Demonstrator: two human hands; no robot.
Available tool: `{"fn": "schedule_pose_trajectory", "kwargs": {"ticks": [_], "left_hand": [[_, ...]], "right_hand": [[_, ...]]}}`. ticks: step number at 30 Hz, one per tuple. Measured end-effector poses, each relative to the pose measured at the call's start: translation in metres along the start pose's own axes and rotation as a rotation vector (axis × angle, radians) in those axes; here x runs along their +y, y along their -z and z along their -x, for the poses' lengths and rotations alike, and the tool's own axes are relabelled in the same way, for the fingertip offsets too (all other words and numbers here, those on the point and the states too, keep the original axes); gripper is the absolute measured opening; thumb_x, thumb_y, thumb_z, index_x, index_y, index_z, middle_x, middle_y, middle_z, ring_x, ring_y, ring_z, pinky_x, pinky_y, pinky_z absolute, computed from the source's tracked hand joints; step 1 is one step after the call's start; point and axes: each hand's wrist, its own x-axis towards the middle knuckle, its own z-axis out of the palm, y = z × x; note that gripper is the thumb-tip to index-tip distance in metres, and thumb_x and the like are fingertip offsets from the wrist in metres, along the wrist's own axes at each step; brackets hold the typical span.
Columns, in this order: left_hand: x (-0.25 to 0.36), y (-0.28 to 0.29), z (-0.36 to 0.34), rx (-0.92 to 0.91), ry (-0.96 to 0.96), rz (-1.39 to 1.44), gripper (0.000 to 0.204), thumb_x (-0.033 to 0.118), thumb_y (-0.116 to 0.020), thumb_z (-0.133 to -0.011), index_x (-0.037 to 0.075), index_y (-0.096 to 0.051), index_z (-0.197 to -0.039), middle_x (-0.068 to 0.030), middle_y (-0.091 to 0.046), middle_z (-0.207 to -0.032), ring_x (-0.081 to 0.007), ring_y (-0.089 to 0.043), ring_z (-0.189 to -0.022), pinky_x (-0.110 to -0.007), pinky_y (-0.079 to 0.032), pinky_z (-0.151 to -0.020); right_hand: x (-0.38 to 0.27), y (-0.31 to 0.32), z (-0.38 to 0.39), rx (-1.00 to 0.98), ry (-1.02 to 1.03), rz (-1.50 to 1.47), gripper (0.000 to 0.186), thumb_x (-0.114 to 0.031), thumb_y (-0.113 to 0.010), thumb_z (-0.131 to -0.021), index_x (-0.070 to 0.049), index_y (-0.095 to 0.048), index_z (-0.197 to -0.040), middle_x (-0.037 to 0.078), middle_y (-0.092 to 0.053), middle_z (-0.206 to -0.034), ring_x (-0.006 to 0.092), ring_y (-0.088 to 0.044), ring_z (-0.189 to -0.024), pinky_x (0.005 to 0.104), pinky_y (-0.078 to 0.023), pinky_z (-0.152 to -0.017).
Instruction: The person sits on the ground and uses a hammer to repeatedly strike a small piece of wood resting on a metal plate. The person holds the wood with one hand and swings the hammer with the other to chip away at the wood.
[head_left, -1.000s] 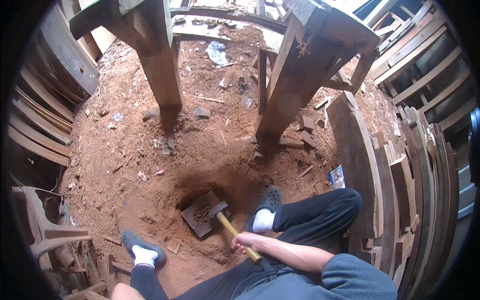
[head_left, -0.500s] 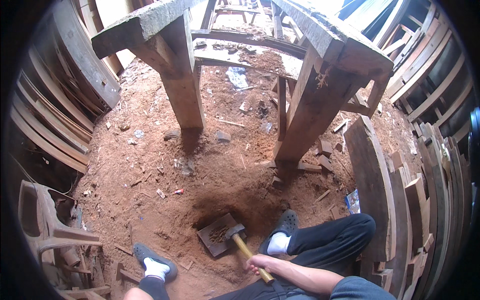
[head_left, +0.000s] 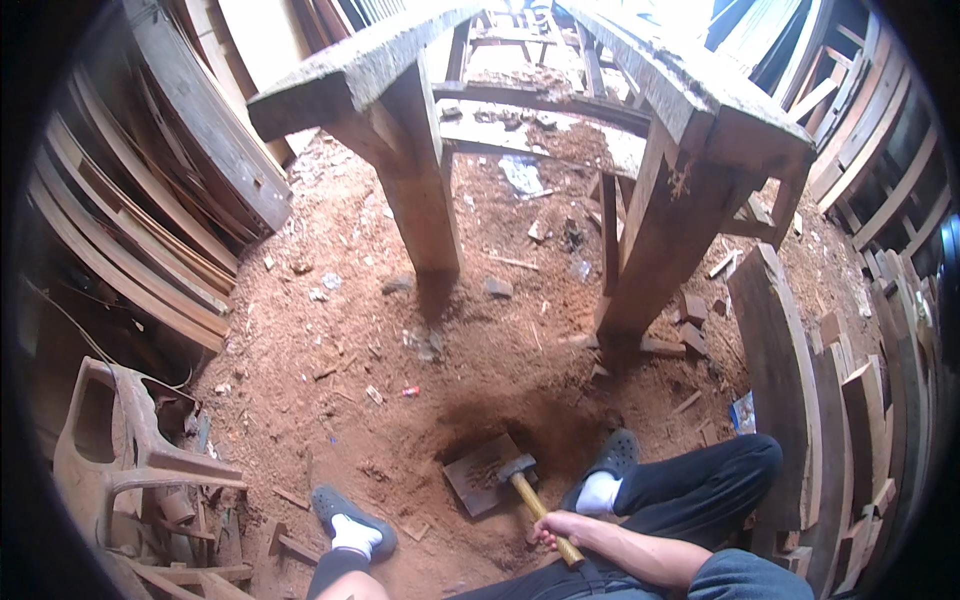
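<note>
My right hand (head_left: 555,530) grips the yellow handle of a hammer (head_left: 530,495), whose metal head lies on a dark square wooden block (head_left: 470,480) with a rough, gouged middle, set in the sawdust between my feet. My left hand is out of sight; only bare skin of that arm shows at the bottom edge. My two grey clogs (head_left: 350,520) with white socks stand either side of the block.
A heavy timber bench (head_left: 680,200) on thick legs stands ahead. Planks lean on the left (head_left: 150,230) and in rows on the right (head_left: 770,380). A worn plastic chair (head_left: 170,460) is at the lower left. Wood scraps and litter lie over the sawdust floor (head_left: 320,390).
The view has tilted up and shifted left, so the scene sits lower and farther right, with more of the bench showing. My right hand keeps hold of the hammer on the block.
</note>
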Motion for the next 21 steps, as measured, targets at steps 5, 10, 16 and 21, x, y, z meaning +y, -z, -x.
{"fn": "schedule_pose_trajectory", "kwargs": {"ticks": [5,10,16,21], "left_hand": [[0.131,0.128,0.141,0.082,-1.395,0.600,0.080,0.031,-0.067,-0.079,0.012,-0.024,-0.144,-0.0174,-0.030,-0.145,-0.0331,-0.062,-0.064,-0.035,-0.050,-0.047],[0.211,0.156,0.214,0.359,-1.732,0.762,0.077,0.024,-0.068,-0.079,0.010,-0.028,-0.143,-0.0161,-0.033,-0.145,-0.0314,-0.064,-0.049,-0.036,-0.052,-0.037],[0.231,0.159,0.220,0.166,-1.684,1.105,0.039,0.015,-0.055,-0.084,0.004,-0.056,-0.122,-0.0140,-0.058,-0.123,-0.0325,-0.062,-0.045,-0.041,-0.051,-0.037],[0.233,0.155,0.226,0.165,-1.714,1.153,0.033,0.013,-0.053,-0.086,0.003,-0.060,-0.116,-0.0126,-0.061,-0.120,-0.0315,-0.059,-0.042,-0.042,-0.048,-0.035]], "right_hand": [[0.003,0.002,-0.004,0.027,-0.047,0.007,0.017,-0.006,-0.055,-0.081,-0.010,-0.044,-0.069,-0.006,-0.042,-0.052,0.0042,-0.039,-0.039,0.0218,-0.038,-0.039],[-0.001,0.003,-0.003,-0.066,-0.071,0.011,0.013,-0.007,-0.054,-0.082,-0.009,-0.046,-0.072,-0.005,-0.041,-0.052,0.0050,-0.039,-0.039,0.0224,-0.038,-0.039],[-0.007,0.001,0.002,-0.104,-0.094,0.003,0.012,-0.007,-0.054,-0.082,-0.009,-0.046,-0.072,-0.005,-0.041,-0.052,0.0050,-0.039,-0.040,0.0224,-0.038,-0.039],[-0.008,0.009,0.017,-0.132,-0.095,-0.041,0.012,-0.007,-0.054,-0.082,-0.009,-0.047,-0.073,-0.005,-0.041,-0.052,0.0050,-0.039,-0.040,0.0225,-0.038,-0.039]]}}
